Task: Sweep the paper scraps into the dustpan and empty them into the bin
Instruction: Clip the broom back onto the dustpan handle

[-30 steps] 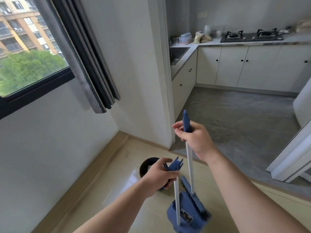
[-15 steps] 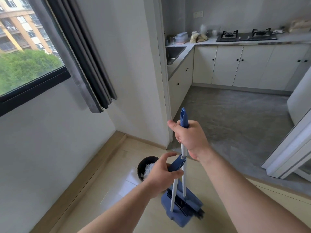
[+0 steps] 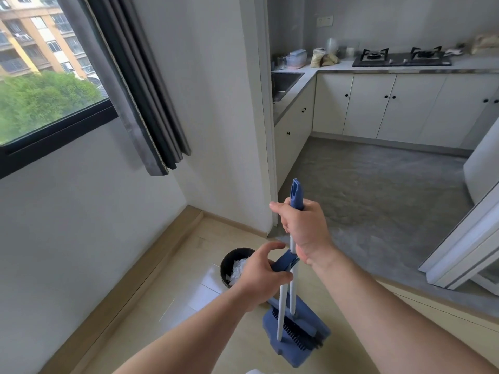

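My right hand (image 3: 302,225) grips the blue top of the broom handle (image 3: 295,194), held nearly upright. My left hand (image 3: 260,276) holds the blue grip of the dustpan handle (image 3: 282,263), with the index finger lifted. The blue dustpan (image 3: 295,334) sits low over the pale floor, and the broom's dark bristles (image 3: 297,333) rest in it. Just behind my left hand stands a round black bin (image 3: 229,261) with white paper scraps (image 3: 237,268) inside. My left hand hides part of the bin.
A grey wall with a window and dark curtain (image 3: 140,90) runs along the left. A white wall corner (image 3: 267,157) stands behind the bin. Beyond it lies a grey kitchen floor (image 3: 378,190) with white cabinets (image 3: 391,109). A white door edge (image 3: 464,238) is at right.
The dustpan has swung down from its tilted position to sit low and level with the broom inside it. White paper scraps now show in the bin. Both handles have come closer together.
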A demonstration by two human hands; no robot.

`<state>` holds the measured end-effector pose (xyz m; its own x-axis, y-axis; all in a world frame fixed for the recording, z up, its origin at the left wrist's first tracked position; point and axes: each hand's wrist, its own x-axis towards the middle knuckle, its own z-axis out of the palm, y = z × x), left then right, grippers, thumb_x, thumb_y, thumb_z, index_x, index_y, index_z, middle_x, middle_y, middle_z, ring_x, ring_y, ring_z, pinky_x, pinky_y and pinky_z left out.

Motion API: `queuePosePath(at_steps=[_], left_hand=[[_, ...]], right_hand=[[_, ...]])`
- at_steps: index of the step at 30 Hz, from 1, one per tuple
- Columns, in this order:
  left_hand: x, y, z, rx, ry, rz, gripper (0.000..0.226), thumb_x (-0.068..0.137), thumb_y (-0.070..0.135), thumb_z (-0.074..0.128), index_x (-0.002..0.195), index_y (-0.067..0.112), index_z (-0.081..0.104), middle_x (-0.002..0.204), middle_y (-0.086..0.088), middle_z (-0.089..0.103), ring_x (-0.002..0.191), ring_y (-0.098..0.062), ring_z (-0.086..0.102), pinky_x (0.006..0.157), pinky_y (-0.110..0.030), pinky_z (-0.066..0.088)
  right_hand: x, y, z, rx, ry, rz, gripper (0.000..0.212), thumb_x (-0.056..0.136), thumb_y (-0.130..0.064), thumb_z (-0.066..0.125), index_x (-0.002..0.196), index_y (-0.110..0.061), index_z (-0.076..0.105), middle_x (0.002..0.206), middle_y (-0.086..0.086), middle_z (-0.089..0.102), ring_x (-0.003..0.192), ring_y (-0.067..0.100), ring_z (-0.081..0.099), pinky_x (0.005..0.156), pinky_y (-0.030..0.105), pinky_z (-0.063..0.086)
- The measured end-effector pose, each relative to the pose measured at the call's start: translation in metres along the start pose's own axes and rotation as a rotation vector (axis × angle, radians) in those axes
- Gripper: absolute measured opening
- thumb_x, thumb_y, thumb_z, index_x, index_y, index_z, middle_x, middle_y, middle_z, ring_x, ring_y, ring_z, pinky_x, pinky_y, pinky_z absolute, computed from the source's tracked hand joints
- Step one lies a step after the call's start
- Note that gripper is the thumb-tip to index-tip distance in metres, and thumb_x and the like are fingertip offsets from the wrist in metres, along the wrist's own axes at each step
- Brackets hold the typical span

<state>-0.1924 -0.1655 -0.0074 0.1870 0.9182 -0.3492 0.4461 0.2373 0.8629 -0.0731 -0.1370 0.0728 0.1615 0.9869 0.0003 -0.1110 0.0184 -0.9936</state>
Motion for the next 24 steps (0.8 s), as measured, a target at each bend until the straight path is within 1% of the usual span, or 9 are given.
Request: queuePosePath(at_steps=[5, 7, 9, 11, 13, 15, 18, 21, 24], left_hand=[[0.004, -0.005, 0.011, 0.036, 0.013, 0.02, 0.066, 0.078, 0.013, 0.074, 0.136, 0.034, 0.05, 0.079, 0.002, 0.066, 0.06, -0.008, 0.06, 0.057, -0.024, 0.05], [0.007, -0.007, 0.013, 0.115, 0.005, 0.019, 0.067, 0.079, 0.018, 0.073, 0.138, 0.033, 0.047, 0.083, 0.003, 0.067, 0.065, -0.009, 0.062, 0.059, -0.024, 0.052], [0.014, -0.008, 0.013, 0.216, -0.026, -0.008, 0.07, 0.08, 0.028, 0.073, 0.142, 0.032, 0.04, 0.093, 0.003, 0.067, 0.077, -0.012, 0.066, 0.067, -0.027, 0.056], [0.025, -0.006, 0.01, 0.379, -0.082, -0.022, 0.081, 0.08, 0.041, 0.074, 0.148, 0.028, 0.031, 0.102, 0.003, 0.064, 0.089, -0.016, 0.065, 0.076, -0.029, 0.053], [0.034, -0.002, 0.002, 0.553, -0.113, -0.031, 0.09, 0.08, 0.05, 0.074, 0.152, 0.025, 0.025, 0.112, -0.001, 0.064, 0.096, -0.019, 0.063, 0.079, -0.031, 0.051], [0.042, 0.002, -0.009, 0.64, -0.074, -0.046, 0.086, 0.085, 0.046, 0.072, 0.153, 0.024, 0.024, 0.121, -0.004, 0.064, 0.102, -0.021, 0.063, 0.079, -0.031, 0.05], [0.053, 0.002, -0.029, 0.64, 0.075, -0.066, 0.067, 0.093, 0.029, 0.063, 0.151, 0.019, 0.031, 0.127, -0.006, 0.064, 0.109, -0.023, 0.062, 0.084, -0.033, 0.053], [0.056, -0.001, -0.046, 0.573, 0.156, -0.074, 0.049, 0.094, 0.019, 0.053, 0.142, 0.019, 0.042, 0.118, -0.001, 0.067, 0.097, -0.02, 0.065, 0.083, -0.037, 0.058], [0.055, -0.003, -0.057, 0.55, 0.239, -0.01, 0.041, 0.095, 0.012, 0.047, 0.134, 0.021, 0.051, 0.109, 0.006, 0.067, 0.09, -0.014, 0.064, 0.076, -0.029, 0.055]], right_hand=[[-0.001, 0.011, -0.005, 0.007, 0.042, 0.021, 0.048, 0.084, -0.015, 0.07, 0.066, 0.008, 0.032, 0.063, 0.011, 0.028, 0.056, 0.021, 0.025, 0.061, 0.035, 0.03], [0.0, 0.019, -0.01, -0.025, 0.015, 0.001, 0.049, 0.086, -0.019, 0.069, 0.066, 0.006, 0.032, 0.062, 0.011, 0.029, 0.057, 0.022, 0.026, 0.061, 0.036, 0.031], [0.003, 0.025, -0.017, -0.084, -0.047, -0.011, 0.053, 0.091, -0.027, 0.067, 0.066, 0.006, 0.033, 0.06, 0.011, 0.032, 0.057, 0.024, 0.029, 0.061, 0.038, 0.033], [0.017, 0.031, -0.025, -0.257, -0.1, -0.013, 0.058, 0.096, -0.04, 0.062, 0.066, 0.004, 0.039, 0.059, 0.013, 0.039, 0.056, 0.023, 0.036, 0.061, 0.037, 0.036], [0.032, 0.039, -0.034, -0.627, -0.089, -0.026, 0.059, 0.094, -0.058, 0.054, 0.063, -0.009, 0.047, 0.059, 0.001, 0.051, 0.06, 0.019, 0.049, 0.064, 0.034, 0.042], [0.042, 0.049, -0.041, -0.806, -0.077, 0.057, 0.057, 0.09, -0.067, 0.052, 0.059, -0.02, 0.045, 0.059, -0.003, 0.055, 0.064, 0.019, 0.058, 0.063, 0.034, 0.046], [0.044, 0.072, -0.044, -0.755, -0.056, 0.225, 0.052, 0.09, -0.061, 0.059, 0.062, -0.019, 0.047, 0.057, -0.001, 0.056, 0.059, 0.021, 0.059, 0.053, 0.028, 0.042], [0.043, 0.097, -0.044, -0.727, -0.079, 0.319, 0.045, 0.091, -0.055, 0.061, 0.074, -0.014, 0.053, 0.065, 0.004, 0.062, 0.071, 0.026, 0.066, 0.063, 0.031, 0.047], [0.043, 0.118, -0.045, -0.723, -0.087, 0.367, 0.041, 0.094, -0.049, 0.06, 0.074, -0.013, 0.052, 0.071, 0.007, 0.063, 0.081, 0.031, 0.069, 0.069, 0.034, 0.05]])
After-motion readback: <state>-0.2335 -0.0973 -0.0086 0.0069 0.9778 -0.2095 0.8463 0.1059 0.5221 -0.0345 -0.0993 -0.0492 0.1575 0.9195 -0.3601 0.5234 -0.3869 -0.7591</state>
